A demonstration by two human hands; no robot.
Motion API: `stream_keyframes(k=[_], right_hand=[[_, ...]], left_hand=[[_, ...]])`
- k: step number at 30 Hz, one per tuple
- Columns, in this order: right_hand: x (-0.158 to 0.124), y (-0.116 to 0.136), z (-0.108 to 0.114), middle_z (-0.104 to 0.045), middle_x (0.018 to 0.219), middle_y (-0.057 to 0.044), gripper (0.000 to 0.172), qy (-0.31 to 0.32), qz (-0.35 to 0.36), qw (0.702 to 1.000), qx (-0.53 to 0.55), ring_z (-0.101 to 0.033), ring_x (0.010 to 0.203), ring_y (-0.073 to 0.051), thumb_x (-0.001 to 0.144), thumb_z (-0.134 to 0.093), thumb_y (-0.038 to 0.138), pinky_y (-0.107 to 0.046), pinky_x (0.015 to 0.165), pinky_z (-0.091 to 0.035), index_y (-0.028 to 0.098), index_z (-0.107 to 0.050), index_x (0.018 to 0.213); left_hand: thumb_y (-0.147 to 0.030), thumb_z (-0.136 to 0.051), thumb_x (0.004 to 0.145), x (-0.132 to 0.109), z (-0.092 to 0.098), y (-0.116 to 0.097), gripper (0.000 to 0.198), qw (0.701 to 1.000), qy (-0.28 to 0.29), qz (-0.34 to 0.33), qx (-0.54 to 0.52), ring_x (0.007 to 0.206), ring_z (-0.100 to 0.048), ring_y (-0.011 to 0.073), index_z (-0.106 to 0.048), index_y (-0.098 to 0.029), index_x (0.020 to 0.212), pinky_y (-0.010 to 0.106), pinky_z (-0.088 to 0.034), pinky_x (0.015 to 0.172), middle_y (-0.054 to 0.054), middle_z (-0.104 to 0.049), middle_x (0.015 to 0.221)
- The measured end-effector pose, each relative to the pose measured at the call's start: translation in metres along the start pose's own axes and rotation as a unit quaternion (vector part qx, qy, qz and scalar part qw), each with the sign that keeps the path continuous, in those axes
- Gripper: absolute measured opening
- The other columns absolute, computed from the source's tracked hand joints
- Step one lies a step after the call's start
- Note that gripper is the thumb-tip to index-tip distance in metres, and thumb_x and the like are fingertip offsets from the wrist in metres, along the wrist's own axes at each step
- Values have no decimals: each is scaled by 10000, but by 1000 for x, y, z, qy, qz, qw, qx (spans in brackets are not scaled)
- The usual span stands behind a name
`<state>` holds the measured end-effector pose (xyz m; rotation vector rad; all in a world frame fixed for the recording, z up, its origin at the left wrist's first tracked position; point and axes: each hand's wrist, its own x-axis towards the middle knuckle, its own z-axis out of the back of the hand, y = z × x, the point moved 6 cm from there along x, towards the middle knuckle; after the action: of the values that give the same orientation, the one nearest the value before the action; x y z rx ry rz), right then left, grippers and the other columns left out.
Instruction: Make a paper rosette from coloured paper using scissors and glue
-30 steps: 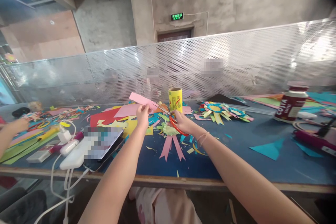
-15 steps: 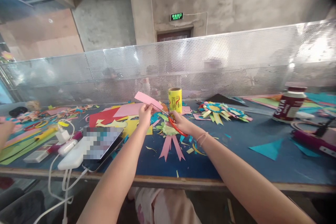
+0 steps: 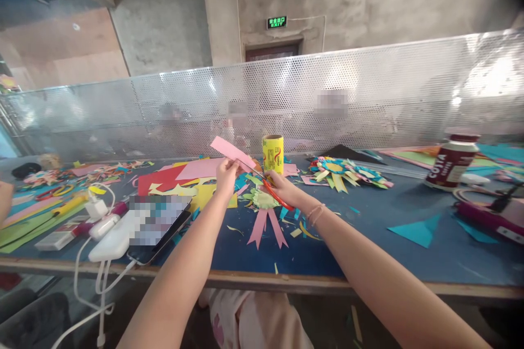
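Left grip pinched on pink paper strip, strip slanting up and away from it. Right grip wrapped round red-handled scissors, blades toward strip's lower end; contact unclear. Yellow roll upright just beyond right grip. Green rosette on counter, nearer the body than both grips.

maroon bottle, desk right | phone, white power bank, desk left | perforated screen behind | lit exit sign

Perforated metal screen before concrete wall
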<state>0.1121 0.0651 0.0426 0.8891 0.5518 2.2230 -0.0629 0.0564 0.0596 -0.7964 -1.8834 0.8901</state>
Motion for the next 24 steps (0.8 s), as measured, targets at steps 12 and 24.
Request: stream_keyframes(k=[12, 24], right_hand=[[0, 6, 4, -628, 870, -42, 344, 7, -6, 1000, -13, -578, 815, -186, 808, -532, 483, -301, 730, -457, 197, -503, 997], [1, 8, 5, -633, 763, -38, 319, -4, 12, 999, -45, -594, 742, -181, 833, -498, 499, -270, 648, -444, 198, -558, 921]], left_hand=[[-371, -714, 651, 5, 6, 0, 258, 999, -19, -29, 25, 604, -580, 113, -614, -159, 760, 241, -479, 617, 13, -625, 681], [-374, -666, 711, 7, 10, -1, 220, 997, -32, -45, 49, 667, -602, 137, -648, -159, 757, 262, -492, 664, 34, -638, 724]])
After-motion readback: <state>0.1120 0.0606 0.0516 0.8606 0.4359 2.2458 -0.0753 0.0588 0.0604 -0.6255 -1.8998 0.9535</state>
